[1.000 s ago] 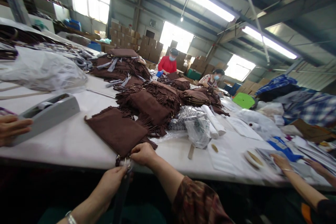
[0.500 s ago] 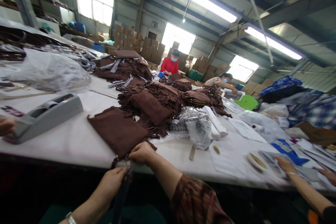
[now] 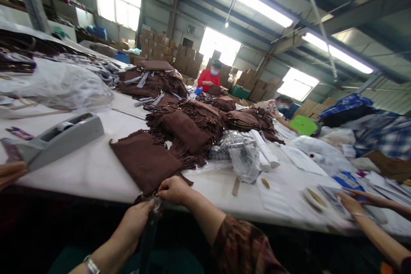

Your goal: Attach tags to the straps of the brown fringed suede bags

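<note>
A brown fringed bag (image 3: 146, 160) lies flat at the table's front edge, one corner toward me. My right hand (image 3: 175, 190) is closed in a pinch at that corner, by small metal hardware. Just left of it and lower, my left hand (image 3: 136, 220) is closed on the end of a dark strap (image 3: 148, 237), which hangs below the table edge. Something clear and shiny, like plastic wrap, shows at the left fingertips. The fingers hide how strap and bag meet.
Brown bags (image 3: 189, 128) are heaped behind this one. A grey tape dispenser (image 3: 66, 139) stands left, with a co-worker's hand (image 3: 13, 174) beside it. Another person's hands (image 3: 353, 201) work at the right near a tape roll (image 3: 314, 199). A person in red (image 3: 208, 78) sits across the table.
My hands stay at the bag's corner, the left slightly nearer the right. At the left, the co-worker's hand has shifted at the dispenser. At the right, the other person's hands have come closer together.
</note>
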